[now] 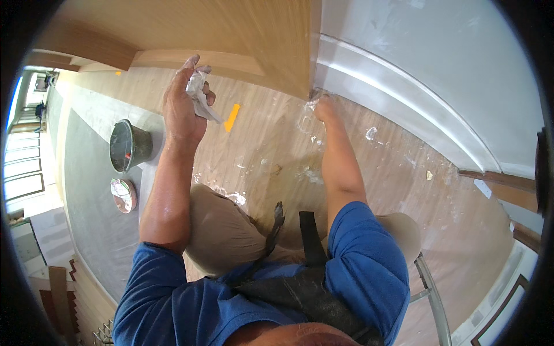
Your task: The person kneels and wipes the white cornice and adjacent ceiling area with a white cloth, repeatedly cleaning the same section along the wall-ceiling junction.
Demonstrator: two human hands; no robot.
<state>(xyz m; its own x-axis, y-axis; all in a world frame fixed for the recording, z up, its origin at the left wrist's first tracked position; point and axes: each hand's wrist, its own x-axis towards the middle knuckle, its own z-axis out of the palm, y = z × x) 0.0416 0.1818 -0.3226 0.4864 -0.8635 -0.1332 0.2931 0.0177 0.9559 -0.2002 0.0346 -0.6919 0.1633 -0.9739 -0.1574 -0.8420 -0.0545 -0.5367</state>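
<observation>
My left hand (186, 104) is raised over the wood-look floor (268, 142), its fingers curled round a crumpled white cloth or paper (198, 93) that hangs past the palm. Reaching down ahead, my right hand (325, 108) is at floor level where the wooden cabinet panel (259, 34) meets the white moulded baseboard (389, 86). White residue lies on the floor beside its fingertips. Whether the right hand holds anything cannot be told, as its fingers are partly hidden. White smears and crumbs are scattered over the floor between my arms, near a strip of orange tape (232, 117).
A dark bucket (145, 145) and a small round tub (130, 197) stand to the left, by grey floor covering (95, 173). Behind my right knee is a metal frame (435, 302). The cabinet and the pale wall (433, 39) bound the floor ahead.
</observation>
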